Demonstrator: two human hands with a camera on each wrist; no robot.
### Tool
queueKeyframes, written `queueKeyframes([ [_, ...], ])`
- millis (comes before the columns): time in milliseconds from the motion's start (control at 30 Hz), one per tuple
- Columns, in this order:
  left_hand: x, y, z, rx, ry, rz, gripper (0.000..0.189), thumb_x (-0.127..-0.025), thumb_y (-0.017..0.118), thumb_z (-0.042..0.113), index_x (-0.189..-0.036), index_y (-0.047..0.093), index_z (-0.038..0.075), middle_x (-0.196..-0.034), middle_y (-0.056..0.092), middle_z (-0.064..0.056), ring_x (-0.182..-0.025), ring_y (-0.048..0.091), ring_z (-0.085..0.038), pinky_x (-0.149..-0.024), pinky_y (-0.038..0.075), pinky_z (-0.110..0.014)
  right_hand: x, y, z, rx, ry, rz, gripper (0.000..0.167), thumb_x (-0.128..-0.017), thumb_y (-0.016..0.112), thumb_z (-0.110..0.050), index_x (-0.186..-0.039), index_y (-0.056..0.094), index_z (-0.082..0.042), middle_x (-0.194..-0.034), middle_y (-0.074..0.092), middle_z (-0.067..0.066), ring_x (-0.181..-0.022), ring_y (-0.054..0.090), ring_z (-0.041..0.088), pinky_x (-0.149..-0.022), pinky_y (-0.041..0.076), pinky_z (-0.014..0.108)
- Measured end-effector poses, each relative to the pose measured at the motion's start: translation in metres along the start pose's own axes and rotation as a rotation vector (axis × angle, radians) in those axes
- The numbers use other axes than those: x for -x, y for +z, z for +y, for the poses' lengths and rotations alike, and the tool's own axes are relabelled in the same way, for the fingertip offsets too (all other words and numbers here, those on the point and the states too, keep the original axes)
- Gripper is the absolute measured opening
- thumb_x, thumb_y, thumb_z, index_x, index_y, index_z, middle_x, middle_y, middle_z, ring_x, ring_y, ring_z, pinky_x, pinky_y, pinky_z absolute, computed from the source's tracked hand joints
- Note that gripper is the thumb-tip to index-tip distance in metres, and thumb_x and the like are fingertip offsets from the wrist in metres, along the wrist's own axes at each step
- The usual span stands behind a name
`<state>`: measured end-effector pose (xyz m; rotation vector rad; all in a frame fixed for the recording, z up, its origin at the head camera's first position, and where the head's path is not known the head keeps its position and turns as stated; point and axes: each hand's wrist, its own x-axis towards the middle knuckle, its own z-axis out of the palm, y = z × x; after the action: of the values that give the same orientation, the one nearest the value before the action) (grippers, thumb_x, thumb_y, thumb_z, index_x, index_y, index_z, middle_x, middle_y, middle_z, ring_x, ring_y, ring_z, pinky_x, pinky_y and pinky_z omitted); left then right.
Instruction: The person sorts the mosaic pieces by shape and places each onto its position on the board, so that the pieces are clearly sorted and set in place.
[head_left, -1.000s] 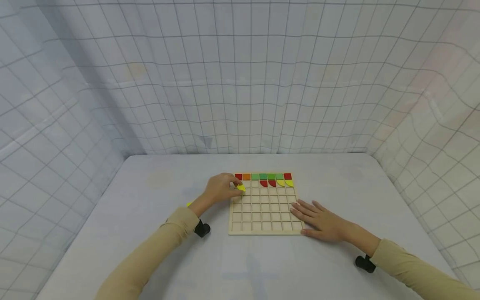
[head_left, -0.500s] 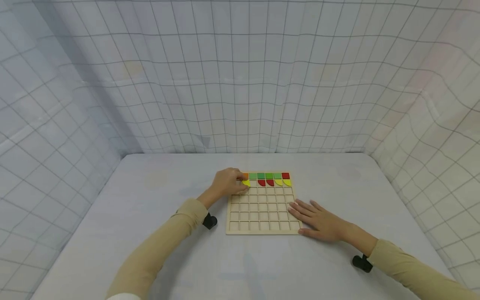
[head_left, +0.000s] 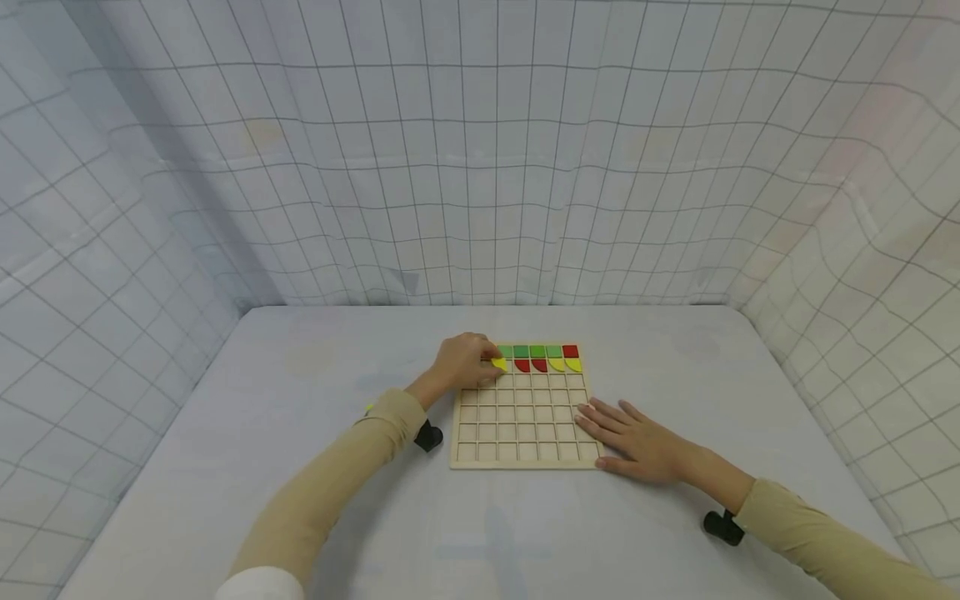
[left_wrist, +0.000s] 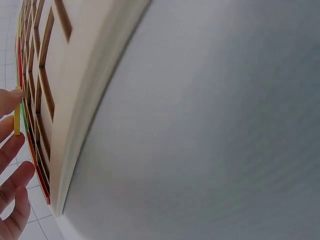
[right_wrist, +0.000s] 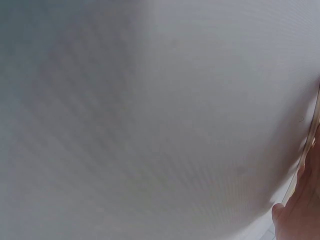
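Observation:
My left hand (head_left: 463,362) pinches a yellow quarter-circle tile (head_left: 498,364) between thumb and fingers, over the second row of a wooden grid board (head_left: 525,465). Seen edge-on in the left wrist view, the yellow tile (left_wrist: 17,122) stands close to the board's far rows. To its right in that row lie red quarter-circle tiles (head_left: 538,366) and yellow ones (head_left: 573,365). Square tiles, such as a green one (head_left: 537,352) and a red one (head_left: 571,352), fill the visible top row; my left hand hides its left end. My right hand (head_left: 641,442) rests with spread fingers on the board's right edge.
The board lies on a table under a white cloth (head_left: 480,533). A bit of something yellow (head_left: 368,409) shows beside the left sleeve, mostly hidden. Grid-patterned curtains (head_left: 487,167) enclose the back and sides. A black wrist camera (head_left: 429,437) hangs under the left wrist.
My left hand has moved right and slightly away along the second row, carrying the yellow quarter-circle tile nearer the red ones. The right hand keeps its place on the board.

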<state>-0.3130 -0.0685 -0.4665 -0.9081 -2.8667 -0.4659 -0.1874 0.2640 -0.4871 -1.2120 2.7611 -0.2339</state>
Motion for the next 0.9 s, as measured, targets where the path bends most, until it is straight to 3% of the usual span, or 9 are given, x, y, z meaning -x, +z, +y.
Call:
queueKeyframes([
  [367,-0.0062,0.0017,0.0009,-0.001,-0.002,-0.031,0.029,-0.082,0.074,0.038,-0.104,0.076,0.02,-0.095,0.068,0.002,-0.087,0.065,-0.016,-0.072,0.055,-0.034,-0.0017,-0.0047,-0.0034,-0.009,0.005,-0.021,0.068,-0.099,0.041,-0.049,-0.155,0.019,-0.018,-0.161,0.018,0.005,-0.148,0.016,0.032,-0.113,0.016,0.063],
  [900,-0.0101,-0.0001,0.0053,0.008,0.011,-0.078,0.025,-0.085,0.072,0.036,-0.105,0.076,0.021,-0.099,0.069,0.003,-0.091,0.065,-0.016,-0.075,0.054,-0.034,0.0004,-0.0013,-0.0003,-0.002,0.0,-0.008,0.068,-0.099,0.041,-0.05,-0.155,0.018,-0.019,-0.161,0.018,0.004,-0.149,0.016,0.031,-0.113,0.016,0.062],
])
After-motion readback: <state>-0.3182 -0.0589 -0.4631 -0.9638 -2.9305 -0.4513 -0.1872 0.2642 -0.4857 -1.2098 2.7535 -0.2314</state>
